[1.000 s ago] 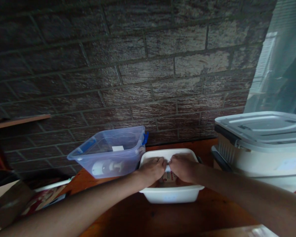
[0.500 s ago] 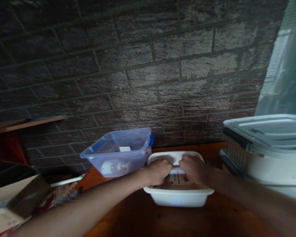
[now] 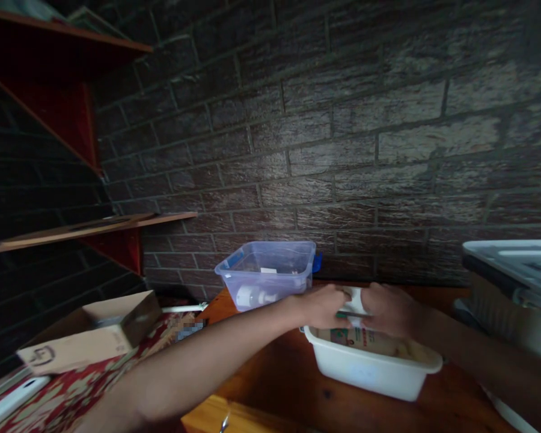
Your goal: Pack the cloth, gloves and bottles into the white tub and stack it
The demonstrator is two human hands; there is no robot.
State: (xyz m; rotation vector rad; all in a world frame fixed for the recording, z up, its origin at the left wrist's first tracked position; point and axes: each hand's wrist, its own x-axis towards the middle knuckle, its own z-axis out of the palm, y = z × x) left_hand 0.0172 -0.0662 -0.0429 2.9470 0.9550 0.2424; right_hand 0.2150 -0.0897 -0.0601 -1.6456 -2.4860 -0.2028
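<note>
White plastic tub (image 3: 365,370): likely stiff, light; grab opposite rims. Left hand (image 3: 325,305), right hand (image 3: 390,310) half-curled over it, can't tell what's held.

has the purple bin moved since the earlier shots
No, the purple bin still sits at the far left corner of the table; only the view has turned.

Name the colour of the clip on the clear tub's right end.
The clip is blue, best seen in the head view.
</note>
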